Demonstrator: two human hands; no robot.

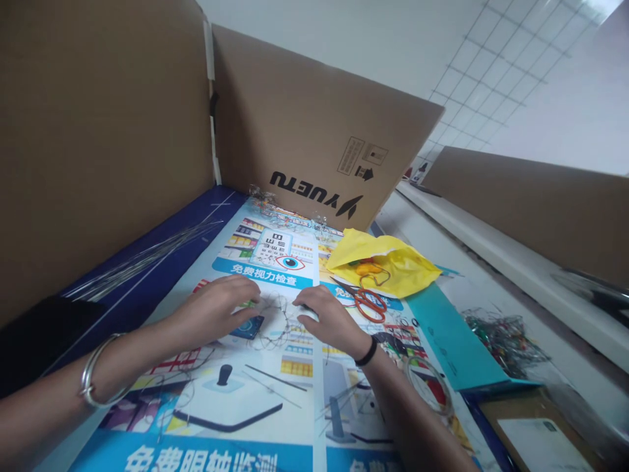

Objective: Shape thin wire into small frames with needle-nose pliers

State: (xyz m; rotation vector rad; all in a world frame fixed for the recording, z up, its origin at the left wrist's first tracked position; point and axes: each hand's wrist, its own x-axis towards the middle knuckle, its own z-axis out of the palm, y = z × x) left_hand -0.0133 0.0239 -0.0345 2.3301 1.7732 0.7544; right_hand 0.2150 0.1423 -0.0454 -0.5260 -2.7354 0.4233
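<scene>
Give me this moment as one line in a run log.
left hand: at wire loop | right hand: same loop | scissors: near yellow bag | wire bundle: on blue surface

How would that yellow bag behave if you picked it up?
The yellow bag would probably feel floppy: its sides are creased and look thin, so it may sag or fold. I'd guess it is fairly light for its size, as it lies quite flat. Its mouth gapes, with an orange item showing there, so contents might slip out if it tips.
</scene>
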